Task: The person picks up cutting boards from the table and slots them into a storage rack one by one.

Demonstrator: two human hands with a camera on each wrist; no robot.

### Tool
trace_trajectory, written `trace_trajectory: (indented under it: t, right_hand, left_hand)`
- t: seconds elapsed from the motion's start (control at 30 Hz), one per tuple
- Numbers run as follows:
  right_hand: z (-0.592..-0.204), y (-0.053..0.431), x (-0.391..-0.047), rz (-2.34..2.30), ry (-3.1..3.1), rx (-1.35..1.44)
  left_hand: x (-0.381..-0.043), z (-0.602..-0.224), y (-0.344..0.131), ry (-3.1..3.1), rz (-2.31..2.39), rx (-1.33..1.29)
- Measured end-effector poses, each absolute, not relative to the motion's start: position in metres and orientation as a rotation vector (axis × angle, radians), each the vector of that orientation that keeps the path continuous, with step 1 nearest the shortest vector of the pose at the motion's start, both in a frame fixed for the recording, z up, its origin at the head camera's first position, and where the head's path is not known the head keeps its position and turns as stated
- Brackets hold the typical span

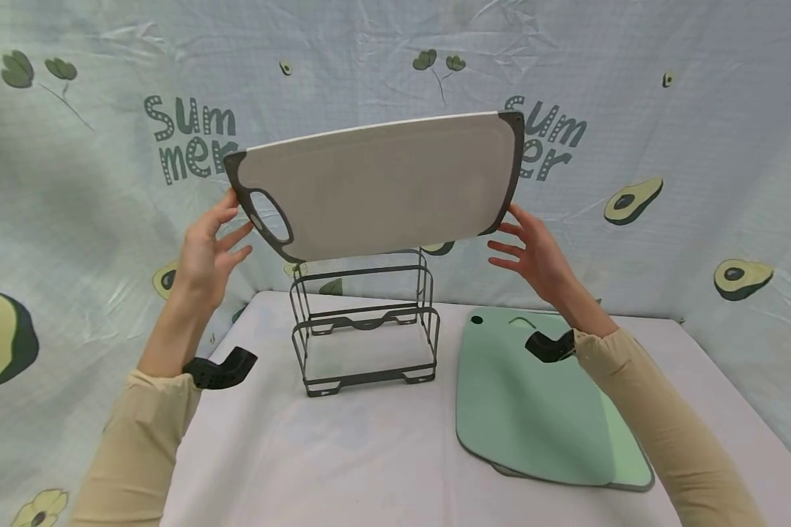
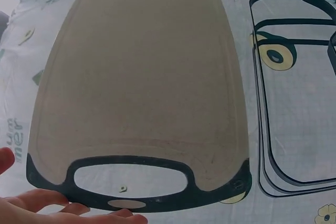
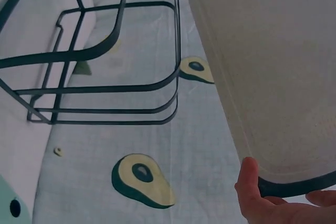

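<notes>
A beige cutting board (image 1: 382, 183) with dark grey corners and an oval handle slot is raised above the table, its left end lower than its right in the head view. My left hand (image 1: 204, 252) holds the slotted end, with fingertips along the dark handle edge (image 2: 165, 203). At the opposite end, my right hand (image 1: 540, 256) grips the edge, its thumb showing beside the board's face in the right wrist view. Beneath the board stands a dark wire rack (image 1: 368, 377) with several upright loops; the board's lower edge overlaps its top in the head view.
On the right of the white table (image 1: 362, 461) lies a green cutting board (image 1: 527, 395) over a lighter green one (image 1: 629, 454), with a grey edge poking out below. A cloth (image 1: 343, 58) printed with avocados hangs behind and at both sides.
</notes>
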State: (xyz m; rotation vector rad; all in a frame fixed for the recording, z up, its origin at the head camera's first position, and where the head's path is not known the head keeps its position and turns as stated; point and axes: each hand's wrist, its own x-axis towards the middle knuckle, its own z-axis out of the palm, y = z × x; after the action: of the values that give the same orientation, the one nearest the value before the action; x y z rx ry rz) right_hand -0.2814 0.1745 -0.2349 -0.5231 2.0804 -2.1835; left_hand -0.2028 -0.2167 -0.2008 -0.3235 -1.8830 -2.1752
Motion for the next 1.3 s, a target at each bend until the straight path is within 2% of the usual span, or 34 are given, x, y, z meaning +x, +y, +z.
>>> trace_trajectory:
  t: [0.47, 1.3]
  right_hand:
    - [-0.264, 0.159, -0.316, -2.047, 2.046, -0.586]
    - [-0.291, 0.131, -0.344, -1.94, 2.041, -0.399]
  left_hand:
    - [-0.226, -0.217, -0.227, -1.872, -2.144, -0.417]
    - [-0.252, -0.244, -0.246, -2.004, -2.168, -0.212]
